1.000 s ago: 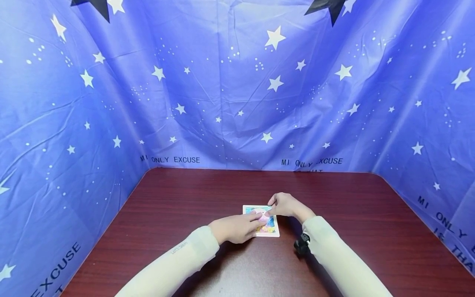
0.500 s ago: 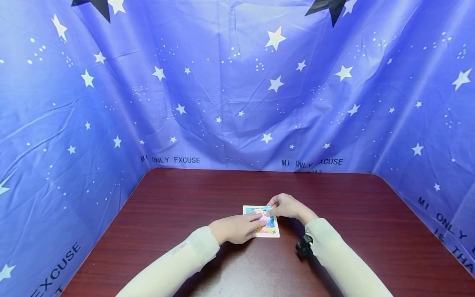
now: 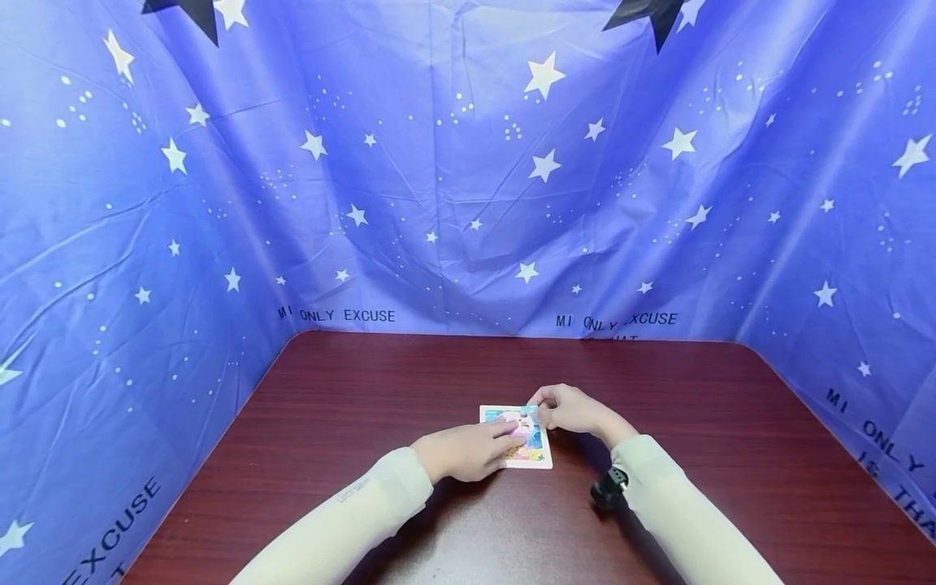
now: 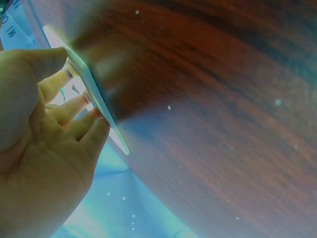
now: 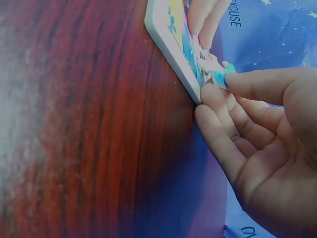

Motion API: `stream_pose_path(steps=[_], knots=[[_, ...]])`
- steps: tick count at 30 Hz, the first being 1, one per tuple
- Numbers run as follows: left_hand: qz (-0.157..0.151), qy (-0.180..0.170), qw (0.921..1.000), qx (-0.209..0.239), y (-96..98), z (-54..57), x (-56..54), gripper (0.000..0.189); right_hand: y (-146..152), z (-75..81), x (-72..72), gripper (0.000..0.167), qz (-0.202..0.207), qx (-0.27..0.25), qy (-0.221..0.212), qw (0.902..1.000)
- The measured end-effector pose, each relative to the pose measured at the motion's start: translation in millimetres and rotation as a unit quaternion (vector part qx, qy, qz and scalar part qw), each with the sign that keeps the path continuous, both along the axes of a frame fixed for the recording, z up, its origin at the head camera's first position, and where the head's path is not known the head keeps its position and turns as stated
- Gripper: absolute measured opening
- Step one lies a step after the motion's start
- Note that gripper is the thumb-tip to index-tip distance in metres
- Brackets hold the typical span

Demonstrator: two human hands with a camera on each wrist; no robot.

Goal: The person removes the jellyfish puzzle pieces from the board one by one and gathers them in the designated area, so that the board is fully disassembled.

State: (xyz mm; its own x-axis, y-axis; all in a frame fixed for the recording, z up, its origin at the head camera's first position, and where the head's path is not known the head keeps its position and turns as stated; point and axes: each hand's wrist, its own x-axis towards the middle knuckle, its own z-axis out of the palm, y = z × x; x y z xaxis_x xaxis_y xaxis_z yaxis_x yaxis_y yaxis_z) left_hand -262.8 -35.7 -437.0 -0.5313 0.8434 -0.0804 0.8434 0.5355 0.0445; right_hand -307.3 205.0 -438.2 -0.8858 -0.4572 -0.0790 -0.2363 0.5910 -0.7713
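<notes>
A small picture jigsaw puzzle (image 3: 537,455) with a white frame lies on the dark red table. My left hand (image 3: 465,452) lies across its left side, fingers stretched over the picture. In the left wrist view, the thumb (image 4: 52,59) touches the edge of the puzzle's white frame (image 4: 118,140). At the far right corner, my right hand (image 3: 574,409) pinches a teal and white puzzle piece (image 5: 220,78) between thumb and finger. That piece is tilted up from the picture, and other fingertips of the right hand touch the frame corner.
The wood-grain table (image 3: 351,382) extends around the puzzle on all sides. Blue star-printed cloth (image 3: 468,162) hangs at the back and both sides. A black camera (image 3: 608,490) is strapped at the right wrist.
My right hand has shifted slightly right and toward me, tilting the piece at the corner up. The left hand stays in place on the puzzle.
</notes>
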Motion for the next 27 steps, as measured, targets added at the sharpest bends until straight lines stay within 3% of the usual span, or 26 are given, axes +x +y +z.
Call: stream_pose_path(steps=[13, 22, 27], knots=[[0.015, -0.001, 0.9999, -0.008, 0.3, 0.5, 0.9, 0.048, 30.9, 4.6, 2.3, 0.016, 0.013, -0.018, 0.021, 0.9995], [0.023, -0.004, 0.9996, -0.014, 0.3, 4.3, 3.5, 0.049, 74.3, 5.8, 9.6, 0.020, -0.005, -0.024, 0.016, 0.9996], [0.023, -0.004, 0.9997, -0.011, 0.6, 3.0, 4.1, 0.049, 107.0, 2.7, 14.6, 0.020, -0.014, -0.050, -0.008, 0.9986]])
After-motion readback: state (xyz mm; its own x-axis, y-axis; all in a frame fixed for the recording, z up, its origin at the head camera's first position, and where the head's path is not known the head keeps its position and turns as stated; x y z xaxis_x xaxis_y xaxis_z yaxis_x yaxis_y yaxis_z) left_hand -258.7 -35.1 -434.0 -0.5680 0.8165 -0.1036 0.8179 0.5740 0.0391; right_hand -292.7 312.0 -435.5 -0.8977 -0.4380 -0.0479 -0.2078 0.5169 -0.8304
